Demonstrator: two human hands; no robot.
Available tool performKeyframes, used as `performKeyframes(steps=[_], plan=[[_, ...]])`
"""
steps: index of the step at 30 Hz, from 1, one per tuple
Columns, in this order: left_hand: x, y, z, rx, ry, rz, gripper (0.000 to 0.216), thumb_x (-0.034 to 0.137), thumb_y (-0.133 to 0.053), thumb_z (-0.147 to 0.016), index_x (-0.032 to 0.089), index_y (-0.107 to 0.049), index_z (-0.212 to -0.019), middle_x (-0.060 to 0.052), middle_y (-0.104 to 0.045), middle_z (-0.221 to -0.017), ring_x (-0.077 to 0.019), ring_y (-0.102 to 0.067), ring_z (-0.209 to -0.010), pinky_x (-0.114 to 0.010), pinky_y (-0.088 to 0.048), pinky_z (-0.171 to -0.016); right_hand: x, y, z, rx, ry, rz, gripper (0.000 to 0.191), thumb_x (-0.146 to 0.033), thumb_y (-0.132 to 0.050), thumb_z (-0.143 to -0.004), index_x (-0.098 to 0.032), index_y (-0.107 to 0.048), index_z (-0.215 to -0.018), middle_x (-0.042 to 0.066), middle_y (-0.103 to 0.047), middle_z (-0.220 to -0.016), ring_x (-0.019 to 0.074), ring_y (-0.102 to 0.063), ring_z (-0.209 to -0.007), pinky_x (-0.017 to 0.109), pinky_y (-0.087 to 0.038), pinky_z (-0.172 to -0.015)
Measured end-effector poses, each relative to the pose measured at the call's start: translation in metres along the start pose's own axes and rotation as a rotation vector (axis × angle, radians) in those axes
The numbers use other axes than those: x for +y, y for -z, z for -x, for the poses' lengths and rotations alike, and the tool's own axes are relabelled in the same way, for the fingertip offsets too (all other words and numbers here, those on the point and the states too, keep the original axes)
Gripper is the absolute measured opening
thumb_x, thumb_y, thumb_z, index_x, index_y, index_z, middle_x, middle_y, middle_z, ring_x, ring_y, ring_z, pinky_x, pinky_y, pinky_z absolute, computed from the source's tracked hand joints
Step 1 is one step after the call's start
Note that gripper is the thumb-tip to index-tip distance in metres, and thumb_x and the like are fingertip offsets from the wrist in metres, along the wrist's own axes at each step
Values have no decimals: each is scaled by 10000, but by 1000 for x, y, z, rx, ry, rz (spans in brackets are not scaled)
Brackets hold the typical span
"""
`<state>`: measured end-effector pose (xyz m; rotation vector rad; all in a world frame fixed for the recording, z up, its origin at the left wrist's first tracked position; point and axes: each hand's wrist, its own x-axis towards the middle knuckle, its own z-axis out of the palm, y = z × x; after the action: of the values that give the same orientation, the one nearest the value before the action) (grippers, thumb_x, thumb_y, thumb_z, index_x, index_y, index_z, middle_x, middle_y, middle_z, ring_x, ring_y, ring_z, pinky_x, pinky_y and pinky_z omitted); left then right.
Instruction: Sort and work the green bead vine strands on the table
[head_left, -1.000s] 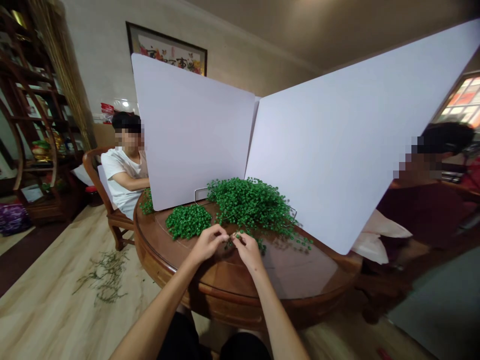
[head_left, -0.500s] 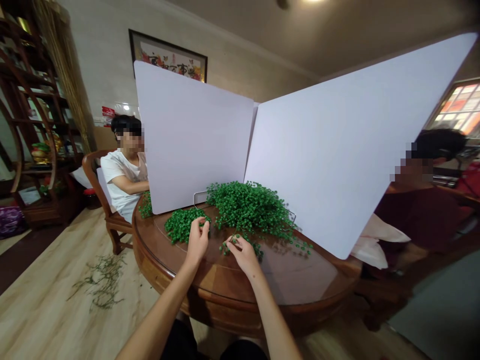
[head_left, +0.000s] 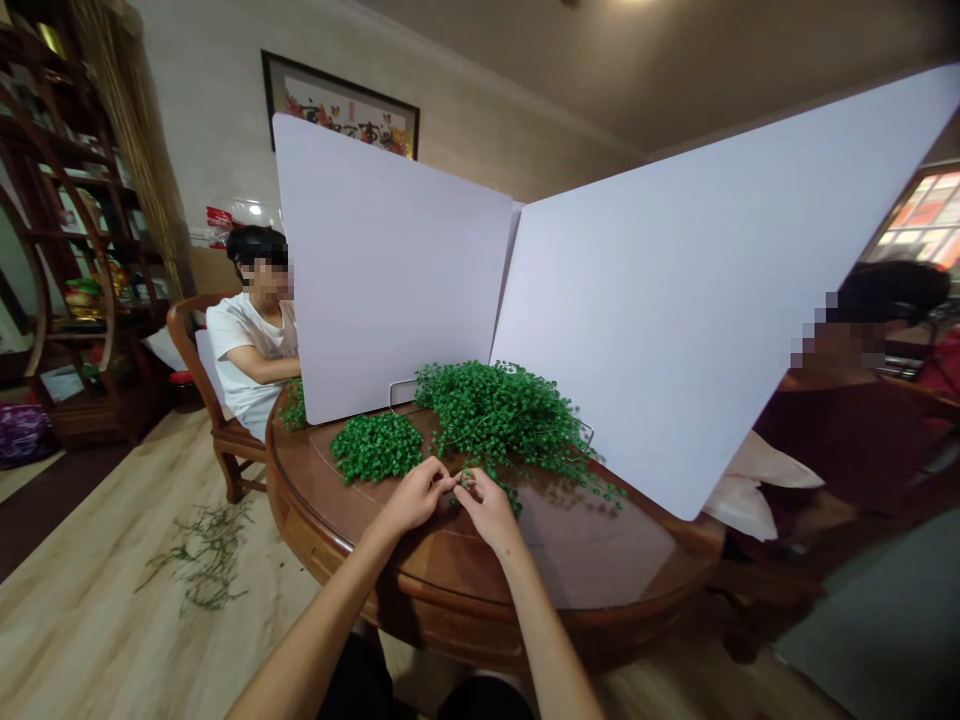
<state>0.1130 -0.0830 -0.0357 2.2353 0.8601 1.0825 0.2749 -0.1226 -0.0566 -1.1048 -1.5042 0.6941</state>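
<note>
Left hand (head_left: 415,497) and right hand (head_left: 486,508) pinch small green round-headed sprig (head_left: 466,476) between fingertips, above glossy brown wooden table (head_left: 600,560), before bushy green heap (head_left: 499,408). Sprig probably light, springy; best gripped by thin stem.

A home is indicated by the framed calligraphy picture (head_left: 341,105), the curio shelf (head_left: 81,237) and the wooden chair (head_left: 187,345) seen beyond the left edge of the worktop (head_left: 600,550).

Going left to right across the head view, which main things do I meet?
Purple bundle, loose stems on the floor, smaller green pile, left hand, right hand, window.
</note>
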Motion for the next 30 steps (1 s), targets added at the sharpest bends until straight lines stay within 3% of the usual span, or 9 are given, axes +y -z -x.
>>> performKeyframes(steps=[4, 8, 13, 18, 20, 24, 26, 30], plan=[[-4, -1, 1, -38, -15, 10, 203, 330, -465, -935, 178, -521, -813, -10, -557, -784, -149, -511, -733, -251, -387, -676, -9, 1, 3, 10, 21, 184, 156, -327, -566, -794, -188, -622, -754, 3, -633, -682, 154, -563, -622, 241, -435, -604], [-4, -1, -1, -78, -80, 2, 200, 322, -440, -946, 180, -506, -821, -11, -534, -790, -149, -491, -731, -256, -387, -684, -14, -2, 5, 78, 23, 216, 212, -338, -580, -787, -176, -618, -655, -11, -588, -578, 139, -516, -553, 223, -385, -543], [6, 3, 0, -73, -177, -60, 190, 289, -410, -958, 184, -497, -825, -31, -538, -825, -168, -485, -786, -286, -390, -748, -9, -2, 3, 89, 4, 166, 209, -345, -556, -783, -174, -640, -699, 18, -655, -638, 166, -583, -584, 236, -428, -561], [23, 6, 8, -89, -227, -85, 236, 329, -386, -972, 196, -520, -830, -34, -573, -836, -173, -515, -807, -307, -390, -822, -4, 4, -2, 185, -35, 131, 252, -377, -505, -810, -180, -661, -793, 78, -713, -786, 222, -648, -727, 300, -480, -682], [24, 8, 7, 39, -172, -67, 257, 362, -394, -967, 200, -524, -816, -33, -574, -822, -175, -527, -801, -294, -401, -796, -6, 5, -2, 172, -38, 114, 256, -393, -506, -821, -186, -653, -796, 67, -705, -773, 216, -652, -719, 298, -484, -688], [14, 12, 0, 483, 84, -73, 267, 408, -429, -942, 209, -532, -797, -25, -578, -775, -183, -547, -741, -276, -410, -704, -14, 2, 1, 89, -17, 90, 218, -391, -532, -826, -200, -614, -761, 21, -666, -725, 184, -636, -675, 273, -482, -688], [7, 14, -2, 649, 219, -91, 264, 413, -435, -934, 214, -541, -796, -22, -597, -749, -188, -556, -697, -277, -404, -665, -16, 1, 2, 63, 0, 80, 217, -401, -545, -830, -200, -600, -768, 21, -660, -754, 183, -627, -716, 274, -476, -726], [-3, 18, 1, 778, 358, -61, 200, 356, -433, -928, 216, -569, -887, -44, -662, -799, -205, -606, -706, -286, -421, -649, -15, 1, 2, 5, 3, 2, 250, -442, -551, -845, -197, -589, -813, 43, -678, -832, 192, -626, -775, 290, -473, -764]])
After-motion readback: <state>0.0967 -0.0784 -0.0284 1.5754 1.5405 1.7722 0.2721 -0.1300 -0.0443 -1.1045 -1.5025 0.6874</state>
